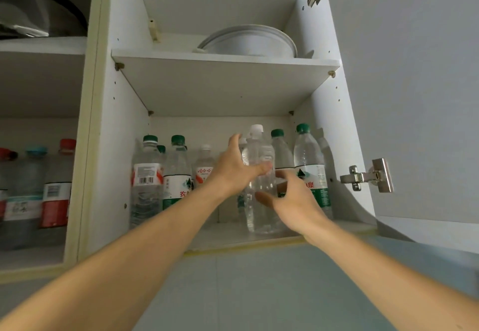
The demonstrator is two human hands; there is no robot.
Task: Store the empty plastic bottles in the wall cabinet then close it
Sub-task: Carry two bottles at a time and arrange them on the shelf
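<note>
The clear bottle [259, 175] with a white cap stands upright near the front of the lower shelf [228, 237] of the wall cabinet, among green-capped bottles [309, 167]. The left hand [234, 167] wraps its upper body, thumb across the front; the right hand [295, 198] cups the lower body, fingers curled against it. Empty, it is probably very light, thin-walled and slick, so it would dent under a hard squeeze and tip easily. The ribbed middle looks the best hold. The door [414, 97] stands open.
</note>
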